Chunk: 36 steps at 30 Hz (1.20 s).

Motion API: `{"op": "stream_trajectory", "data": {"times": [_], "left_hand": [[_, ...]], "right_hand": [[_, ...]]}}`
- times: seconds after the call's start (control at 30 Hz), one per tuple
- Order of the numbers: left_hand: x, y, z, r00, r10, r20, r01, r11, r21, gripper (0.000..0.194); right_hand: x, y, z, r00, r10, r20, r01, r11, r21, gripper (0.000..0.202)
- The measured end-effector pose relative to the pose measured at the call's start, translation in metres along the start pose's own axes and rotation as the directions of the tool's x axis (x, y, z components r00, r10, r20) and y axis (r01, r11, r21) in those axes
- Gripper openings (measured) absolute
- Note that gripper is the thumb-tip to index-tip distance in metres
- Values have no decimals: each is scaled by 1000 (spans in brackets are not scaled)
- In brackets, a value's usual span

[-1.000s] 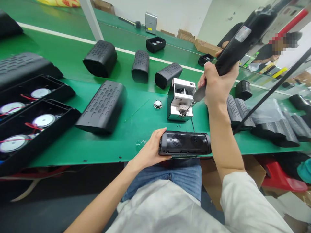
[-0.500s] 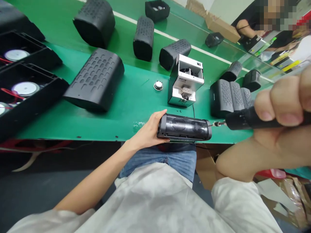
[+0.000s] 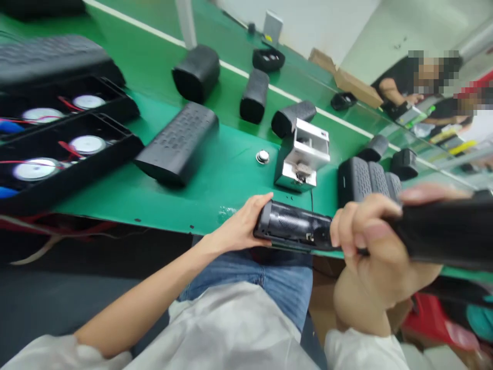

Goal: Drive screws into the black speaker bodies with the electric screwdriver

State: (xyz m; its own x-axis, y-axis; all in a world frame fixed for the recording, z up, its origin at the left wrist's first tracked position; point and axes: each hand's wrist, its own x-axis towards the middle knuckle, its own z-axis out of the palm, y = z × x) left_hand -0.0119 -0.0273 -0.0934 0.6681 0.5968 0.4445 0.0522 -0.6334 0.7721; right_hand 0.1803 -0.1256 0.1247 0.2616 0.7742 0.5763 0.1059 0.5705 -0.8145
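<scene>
My left hand (image 3: 248,226) is wrapped round the left end of a black speaker housing (image 3: 290,223), which lies on its side at the front edge of the green table. At the housing's right end, my right hand (image 3: 373,241) is closed round a black electric screwdriver (image 3: 450,231), whose thick body points off to the right. My fingers hide the screwdriver's tip and the housing's right end. Behind the housing stands a silver screw-feeding machine (image 3: 304,156), with a small round metal part (image 3: 262,156) to its left.
Open black housings (image 3: 115,159) with white discs and red wires lie at the left. A black speaker cover (image 3: 181,141) sits nearer the middle, and grouped speakers (image 3: 354,180) stand right. People work at the back right.
My right hand has moved left and turned, so its fingers now reach the housing's right end. The view has shifted, and the housing looks slightly more tilted.
</scene>
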Motion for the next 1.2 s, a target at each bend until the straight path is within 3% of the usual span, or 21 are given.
{"op": "stream_trajectory", "data": {"times": [0.07,0.2,0.47,0.67,0.83,0.93,1.0,1.07,1.2], "left_hand": [[0,2,0,1000,-8,10,8,1000,7,150],[-1,1,1,999,-24,30,24,1000,16,151],[-3,0,3,998,-41,50,40,999,34,153],[-1,5,-1,998,-53,35,52,999,14,148],[1,11,-5,997,-80,4,80,997,-12,147],[1,12,-7,996,-85,20,85,996,-7,147],[2,12,-8,997,-77,24,77,997,1,147],[1,11,-8,997,-78,22,78,997,8,147],[1,10,-7,996,-90,24,89,996,21,147]], "right_hand": [[-7,14,-4,1000,-12,14,11,999,42,41],[-17,29,-9,999,15,-35,-13,999,40,35],[-27,32,-11,998,-37,-50,38,999,25,36],[-25,34,-10,1000,3,-29,-2,999,43,35],[17,13,-20,994,26,106,-42,988,148,32],[64,7,-33,997,-76,6,73,978,198,37],[97,15,-37,970,-202,-132,220,966,135,36],[124,32,-37,932,-278,-233,288,958,8,40],[148,70,-31,957,-235,-169,210,966,-151,50]]}}
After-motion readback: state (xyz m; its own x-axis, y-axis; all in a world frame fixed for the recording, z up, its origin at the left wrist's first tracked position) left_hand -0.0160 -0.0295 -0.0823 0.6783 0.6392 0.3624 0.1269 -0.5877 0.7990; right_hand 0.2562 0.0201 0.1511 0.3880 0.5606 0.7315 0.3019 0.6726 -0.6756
